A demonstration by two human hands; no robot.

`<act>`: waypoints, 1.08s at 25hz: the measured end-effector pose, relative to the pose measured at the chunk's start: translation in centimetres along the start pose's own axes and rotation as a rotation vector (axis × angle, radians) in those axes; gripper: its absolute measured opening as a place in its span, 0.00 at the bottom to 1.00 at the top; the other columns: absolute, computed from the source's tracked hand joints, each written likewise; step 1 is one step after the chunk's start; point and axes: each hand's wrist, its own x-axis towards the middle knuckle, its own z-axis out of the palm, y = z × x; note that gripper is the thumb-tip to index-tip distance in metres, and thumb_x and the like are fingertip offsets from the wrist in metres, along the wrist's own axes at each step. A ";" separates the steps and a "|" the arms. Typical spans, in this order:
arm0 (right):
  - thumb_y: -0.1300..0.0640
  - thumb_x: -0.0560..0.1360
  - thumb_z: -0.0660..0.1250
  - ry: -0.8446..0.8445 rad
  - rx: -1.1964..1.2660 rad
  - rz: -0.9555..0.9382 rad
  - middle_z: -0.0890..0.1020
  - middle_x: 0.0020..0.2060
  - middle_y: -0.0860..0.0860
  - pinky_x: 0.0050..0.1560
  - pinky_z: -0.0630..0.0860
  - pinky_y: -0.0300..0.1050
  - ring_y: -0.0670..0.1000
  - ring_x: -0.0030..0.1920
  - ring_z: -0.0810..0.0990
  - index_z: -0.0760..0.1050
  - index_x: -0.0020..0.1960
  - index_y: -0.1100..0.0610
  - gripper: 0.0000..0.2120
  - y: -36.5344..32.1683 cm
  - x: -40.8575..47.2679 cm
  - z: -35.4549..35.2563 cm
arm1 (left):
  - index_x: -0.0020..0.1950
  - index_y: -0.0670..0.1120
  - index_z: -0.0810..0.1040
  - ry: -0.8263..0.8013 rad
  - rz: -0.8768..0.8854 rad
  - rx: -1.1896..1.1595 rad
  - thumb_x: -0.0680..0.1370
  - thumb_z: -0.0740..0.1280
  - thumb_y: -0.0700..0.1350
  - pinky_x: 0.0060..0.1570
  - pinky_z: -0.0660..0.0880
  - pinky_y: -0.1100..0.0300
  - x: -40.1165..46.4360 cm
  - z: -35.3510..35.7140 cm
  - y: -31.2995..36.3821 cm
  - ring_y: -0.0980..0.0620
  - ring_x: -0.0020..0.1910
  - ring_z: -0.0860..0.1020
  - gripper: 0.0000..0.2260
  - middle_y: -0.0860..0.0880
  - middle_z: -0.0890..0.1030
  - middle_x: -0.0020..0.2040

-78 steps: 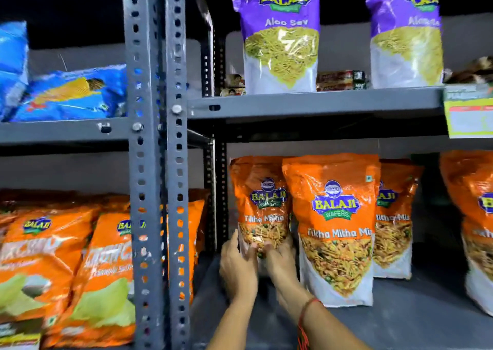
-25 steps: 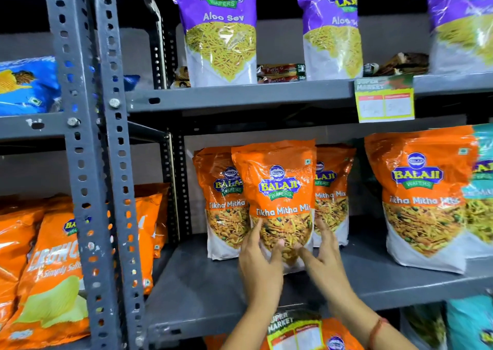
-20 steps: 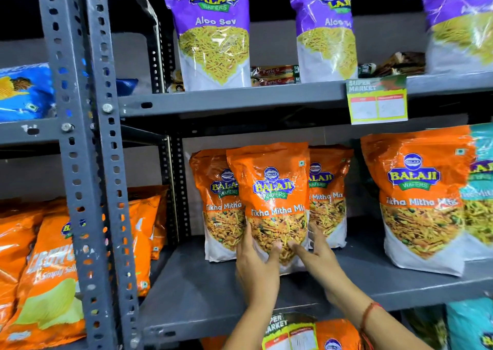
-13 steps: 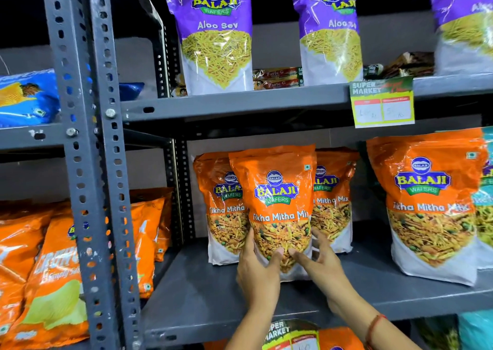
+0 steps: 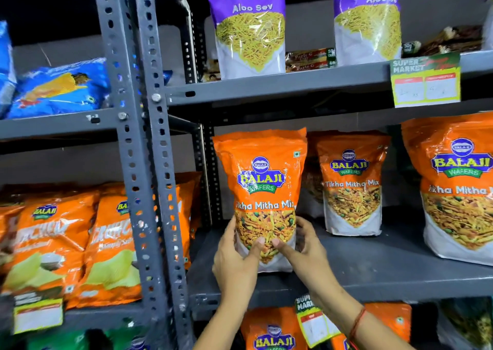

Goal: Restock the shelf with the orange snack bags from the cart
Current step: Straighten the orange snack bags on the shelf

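An orange Tikha Mitha Mix snack bag [image 5: 262, 187] stands upright at the left end of the grey middle shelf [image 5: 373, 272]. My left hand [image 5: 234, 264] grips its lower left side and my right hand [image 5: 304, 251] grips its lower right side, thumbs on the front. A second orange bag [image 5: 352, 181] stands further back to its right, and a third orange bag [image 5: 458, 187] stands near the shelf front at the far right. The cart is not in view.
Grey perforated uprights [image 5: 141, 163] divide the racks. Purple Aloo Sev bags [image 5: 250, 26] stand on the upper shelf, with a price tag [image 5: 426, 82] on its edge. Orange chip bags [image 5: 53, 243] fill the left rack, blue bags [image 5: 58, 88] above them. More orange bags [image 5: 272, 331] sit below.
Both hands have shifted the front orange bag leftward, so it now covers the bag that stood behind it at the left. The view has moved closer to the shelf.
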 end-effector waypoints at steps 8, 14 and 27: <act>0.57 0.70 0.75 -0.009 -0.053 0.009 0.79 0.61 0.48 0.59 0.77 0.47 0.49 0.60 0.78 0.68 0.65 0.42 0.28 0.1 -0.7 1.7 | 0.71 0.59 0.67 -0.036 -0.012 -0.059 0.68 0.74 0.58 0.61 0.72 0.54 0.3 -2.2 -1.1 0.57 0.61 0.73 0.33 0.52 0.77 0.65; 0.60 0.71 0.73 -0.030 -0.017 0.041 0.79 0.60 0.48 0.59 0.76 0.46 0.48 0.60 0.77 0.67 0.65 0.43 0.27 0.0 -0.5 1.1 | 0.71 0.59 0.67 -0.016 0.003 -0.011 0.67 0.74 0.60 0.63 0.74 0.48 0.3 -1.6 -1.3 0.51 0.66 0.75 0.34 0.51 0.78 0.66; 0.61 0.73 0.72 -0.094 0.022 0.054 0.74 0.65 0.48 0.63 0.71 0.45 0.50 0.67 0.72 0.65 0.66 0.41 0.29 -0.2 -0.6 0.1 | 0.72 0.57 0.67 -0.008 0.038 -0.038 0.64 0.72 0.67 0.61 0.76 0.49 -0.7 -1.4 -1.1 0.51 0.65 0.76 0.39 0.50 0.77 0.67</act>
